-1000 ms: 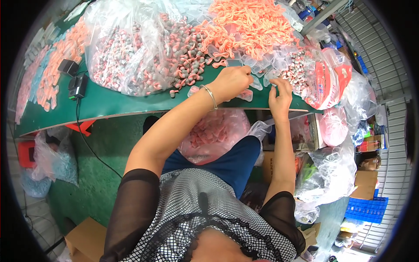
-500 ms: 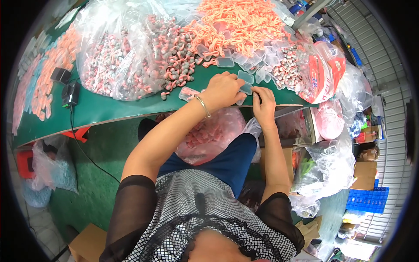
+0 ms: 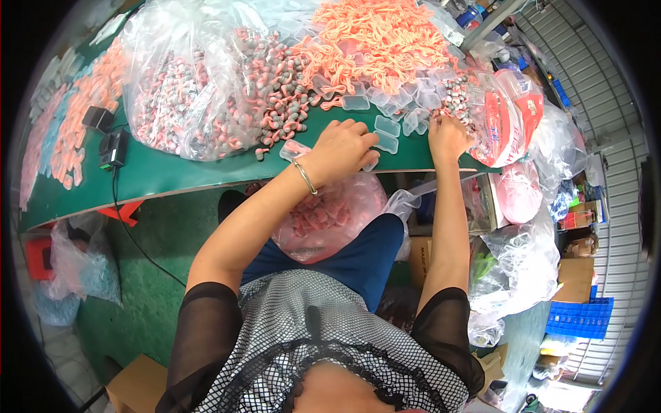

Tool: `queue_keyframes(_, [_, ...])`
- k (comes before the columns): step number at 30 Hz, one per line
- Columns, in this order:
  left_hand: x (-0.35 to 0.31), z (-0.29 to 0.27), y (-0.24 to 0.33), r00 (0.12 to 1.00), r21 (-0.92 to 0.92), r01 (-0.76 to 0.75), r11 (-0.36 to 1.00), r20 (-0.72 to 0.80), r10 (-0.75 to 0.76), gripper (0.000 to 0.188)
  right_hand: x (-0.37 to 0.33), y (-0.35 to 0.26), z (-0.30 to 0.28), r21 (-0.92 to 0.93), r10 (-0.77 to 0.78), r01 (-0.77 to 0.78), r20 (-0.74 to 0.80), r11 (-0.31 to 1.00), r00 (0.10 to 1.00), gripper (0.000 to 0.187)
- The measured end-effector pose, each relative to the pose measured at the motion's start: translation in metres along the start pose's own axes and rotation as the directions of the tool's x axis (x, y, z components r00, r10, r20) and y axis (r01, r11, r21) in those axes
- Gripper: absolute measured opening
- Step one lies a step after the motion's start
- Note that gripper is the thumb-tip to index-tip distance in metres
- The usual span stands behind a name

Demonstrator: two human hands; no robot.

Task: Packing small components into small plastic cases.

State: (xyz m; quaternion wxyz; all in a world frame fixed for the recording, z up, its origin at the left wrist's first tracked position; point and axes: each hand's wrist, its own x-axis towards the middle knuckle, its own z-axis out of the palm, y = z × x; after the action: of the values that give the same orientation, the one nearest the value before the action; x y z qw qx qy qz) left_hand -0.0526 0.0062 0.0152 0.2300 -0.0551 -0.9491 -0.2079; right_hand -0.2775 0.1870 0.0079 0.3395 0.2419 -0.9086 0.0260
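At upper centre, the curled left hand (image 3: pixel 341 146) could nudge the clear case (image 3: pixel 387 143) off the table (image 3: pixel 407 153); the bent right hand (image 3: pixel 450 140), reaching, could scatter small pieces (image 3: pixel 455 98) — both grips, I cannot tell.

My left grip (image 3: pixel 342 146) partly hides a small, clear plastic piece (image 3: pixel 372 164); whether my right grip (image 3: pixel 450 139) holds anything is too small to tell.

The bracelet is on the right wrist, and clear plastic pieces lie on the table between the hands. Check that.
Wrong wrist: the head view shows the bracelet on the left wrist. Clear plastic pieces do lie on the table between the left hand and the right hand.
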Motion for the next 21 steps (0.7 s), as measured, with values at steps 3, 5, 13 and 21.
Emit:
queue_keyframes(3, [-0.001, -0.015, -0.004, 0.996, -0.044, 0.006, 0.999, -0.09, -0.01, 0.023, 0.015, -0.001, 0.003, -0.07, 0.009, -0.005, 0.061, 0.998, 0.998, 0.025])
queue_keyframes(5, [0.002, -0.031, -0.016, 0.986, -0.013, 0.011, 1.0, -0.169, -0.013, 0.022, 0.026, 0.008, 0.012, -0.126, 0.016, 0.006, 0.167, 0.992, 0.986, 0.031])
queue_keyframes(13, [-0.011, -0.066, -0.057, 0.957, 0.102, 0.288, 0.952, -0.069, -0.282, 0.027, 0.018, 0.012, -0.005, 0.007, -0.019, 0.018, 0.215, 1.0, 0.976, 0.024])
queue_keyframes(21, [0.002, -0.057, -0.056, 0.976, 0.354, 0.197, 0.914, 0.016, -0.216, 0.016, 0.022, 0.008, -0.003, 0.009, -0.071, 0.072, 0.293, 0.997, 0.954, 0.018])
